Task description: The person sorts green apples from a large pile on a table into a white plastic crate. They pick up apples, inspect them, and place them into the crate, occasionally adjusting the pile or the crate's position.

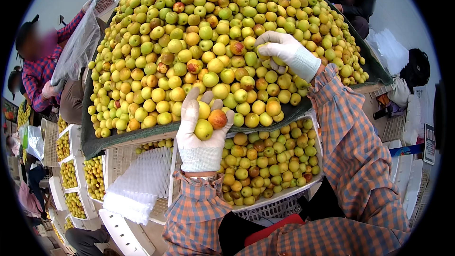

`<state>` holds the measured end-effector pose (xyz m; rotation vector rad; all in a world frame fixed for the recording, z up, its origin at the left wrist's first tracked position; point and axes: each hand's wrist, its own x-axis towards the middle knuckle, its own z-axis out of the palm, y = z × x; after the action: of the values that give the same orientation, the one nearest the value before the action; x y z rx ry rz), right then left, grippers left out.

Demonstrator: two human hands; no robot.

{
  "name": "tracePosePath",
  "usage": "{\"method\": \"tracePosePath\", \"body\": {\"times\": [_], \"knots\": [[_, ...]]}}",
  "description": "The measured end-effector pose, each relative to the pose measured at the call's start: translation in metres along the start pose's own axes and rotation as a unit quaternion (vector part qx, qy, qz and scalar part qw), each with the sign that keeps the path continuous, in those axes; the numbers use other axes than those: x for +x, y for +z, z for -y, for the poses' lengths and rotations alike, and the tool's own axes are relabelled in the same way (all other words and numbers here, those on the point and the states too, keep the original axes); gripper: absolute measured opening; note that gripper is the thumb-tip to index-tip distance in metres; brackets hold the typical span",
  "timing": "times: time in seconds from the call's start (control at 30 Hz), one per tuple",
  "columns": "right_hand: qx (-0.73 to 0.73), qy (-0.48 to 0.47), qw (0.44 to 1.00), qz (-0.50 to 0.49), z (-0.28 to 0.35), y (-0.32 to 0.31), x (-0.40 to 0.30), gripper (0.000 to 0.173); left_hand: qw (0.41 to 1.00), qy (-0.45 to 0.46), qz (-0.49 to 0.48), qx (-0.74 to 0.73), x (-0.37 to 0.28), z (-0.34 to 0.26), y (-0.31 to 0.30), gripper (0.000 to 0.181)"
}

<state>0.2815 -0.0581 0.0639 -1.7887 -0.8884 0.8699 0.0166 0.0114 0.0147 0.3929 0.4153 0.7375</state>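
Observation:
A large heap of yellow-green jujubes, some blushed red-brown, is piled on a table lined with dark green cloth. My left hand, in a white glove with a pale knitted cuff, is palm up at the heap's near edge. It cups three jujubes, one of them orange-brown. Over the right part of the heap, my gloved right hand has its fingers curled around a yellow-green jujube, which they partly hide. Below the table edge stands a white crate filled with more jujubes.
White foam net sleeves lie on a crate left of my left forearm. Several white crates of jujubes stand further left. A person in a checked shirt holds a clear plastic bag. Another person sits at the far right.

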Motion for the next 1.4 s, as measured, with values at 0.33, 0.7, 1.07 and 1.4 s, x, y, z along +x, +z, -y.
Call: {"method": "tracePosePath", "body": {"times": [0.33, 0.7, 1.07, 1.4], "knots": [[-0.097, -0.031, 0.992, 0.070, 0.044, 0.053, 0.007, 0.023, 1.000, -0.001, -0.001, 0.003, 0.000, 0.004, 0.003, 0.060], [-0.651, -0.180, 0.737, 0.041, 0.034, 0.115, 0.054, 0.029, 1.000, 0.009, -0.021, -0.021, 0.000, -0.002, 0.002, 0.055], [-0.095, -0.105, 0.978, 0.154, 0.023, 0.072, 0.021, 0.049, 1.000, -0.004, -0.013, 0.016, -0.007, -0.012, -0.004, 0.056], [-0.011, -0.163, 0.954, 0.251, 0.030, 0.082, -0.019, 0.053, 0.991, -0.120, 0.059, -0.009, -0.004, -0.007, 0.002, 0.046]]}}
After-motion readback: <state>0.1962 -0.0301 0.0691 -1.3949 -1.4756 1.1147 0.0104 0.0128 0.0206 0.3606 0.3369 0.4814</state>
